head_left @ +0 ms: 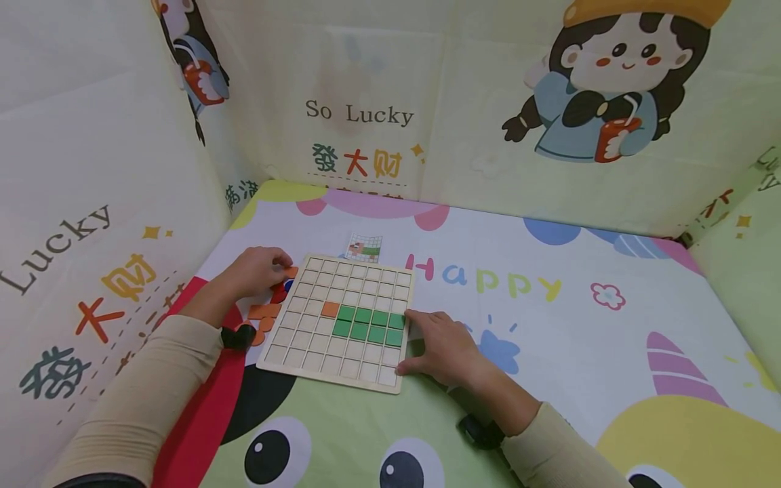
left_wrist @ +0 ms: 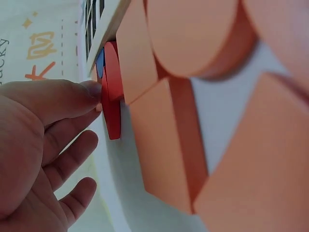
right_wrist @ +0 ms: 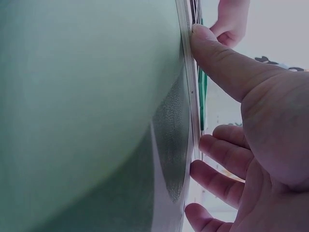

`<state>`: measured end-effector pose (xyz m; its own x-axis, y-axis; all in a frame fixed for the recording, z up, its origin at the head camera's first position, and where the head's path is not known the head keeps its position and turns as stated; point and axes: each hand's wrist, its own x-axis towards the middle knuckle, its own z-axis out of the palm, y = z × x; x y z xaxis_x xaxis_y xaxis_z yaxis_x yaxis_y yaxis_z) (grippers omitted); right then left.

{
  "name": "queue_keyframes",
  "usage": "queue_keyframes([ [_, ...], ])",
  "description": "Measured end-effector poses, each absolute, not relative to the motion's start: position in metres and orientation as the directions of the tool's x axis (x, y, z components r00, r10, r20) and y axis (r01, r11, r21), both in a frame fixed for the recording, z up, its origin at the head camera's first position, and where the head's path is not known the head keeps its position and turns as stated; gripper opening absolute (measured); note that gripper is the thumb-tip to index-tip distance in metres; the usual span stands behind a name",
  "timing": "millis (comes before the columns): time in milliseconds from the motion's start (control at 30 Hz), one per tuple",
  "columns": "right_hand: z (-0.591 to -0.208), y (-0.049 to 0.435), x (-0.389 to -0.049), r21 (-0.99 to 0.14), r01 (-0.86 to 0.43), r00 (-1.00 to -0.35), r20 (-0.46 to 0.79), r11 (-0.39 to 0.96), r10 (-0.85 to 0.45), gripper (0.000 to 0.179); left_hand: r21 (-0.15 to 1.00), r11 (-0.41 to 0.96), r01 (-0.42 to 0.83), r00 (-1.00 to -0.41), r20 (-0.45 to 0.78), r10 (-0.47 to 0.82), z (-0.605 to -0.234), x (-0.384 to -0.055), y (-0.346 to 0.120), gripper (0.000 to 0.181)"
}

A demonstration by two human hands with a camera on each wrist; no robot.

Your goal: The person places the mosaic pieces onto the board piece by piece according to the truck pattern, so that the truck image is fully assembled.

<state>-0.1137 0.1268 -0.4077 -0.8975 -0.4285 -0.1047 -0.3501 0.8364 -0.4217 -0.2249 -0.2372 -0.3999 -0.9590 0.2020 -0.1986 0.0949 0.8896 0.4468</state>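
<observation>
A square wooden grid board (head_left: 360, 385) lies on the printed cloth. Two rows of green tiles (head_left: 361, 316) and one orange tile (head_left: 330, 309) sit in its cells. At the board's far left corner, my left hand (head_left: 259, 270) has its thumb and forefinger at a small orange piece (head_left: 291, 272), seemingly pinching it; the fingertips partly hide the contact. Red pieces (left_wrist: 112, 72) and a blue piece (left_wrist: 100, 63) lie close by that thumb. My right hand (head_left: 442, 346) rests against the board's right edge, thumb near the front corner and fingers extended farther up.
Loose orange pieces (head_left: 264, 312) lie along the board's left side. Behind the board is a small printed pattern card (head_left: 365, 248) with a coloured grid. Cloth walls (head_left: 464, 122) with cartoon prints enclose the back and sides.
</observation>
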Motion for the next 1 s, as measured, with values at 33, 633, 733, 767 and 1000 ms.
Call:
queue_keyframes([
  [33,-0.408,0.127,-0.114,-0.422,-0.350,-0.897,-0.105,0.836,-0.429,0.093,0.446,0.890,0.091,-0.959,-0.201,0.199,-0.400,-0.225,-0.237,0.036],
  [633,-0.408,0.125,-0.114,-0.415,-0.349,-0.896,-0.116,0.840,-0.429,0.093,0.438,0.894,0.089,-0.971,-0.164,0.177,-0.391,-0.222,-0.235,0.044],
  [733,-0.408,0.125,-0.115,-0.415,-0.347,-0.896,-0.118,0.841,-0.427,0.093,0.443,0.888,0.125,-0.965,-0.153,0.212,-0.386,-0.218,-0.232,0.042],
  [767,-0.408,0.125,-0.115,-0.416,-0.346,-0.897,-0.118,0.841,-0.427,0.093,0.444,0.885,0.140,-0.962,-0.149,0.227,-0.385,-0.217,-0.231,0.041],
  [1000,-0.408,0.126,-0.115,-0.416,-0.346,-0.897,-0.115,0.841,-0.426,0.093,0.448,0.864,0.229,-0.939,-0.134,0.318,-0.378,-0.201,-0.219,0.033],
])
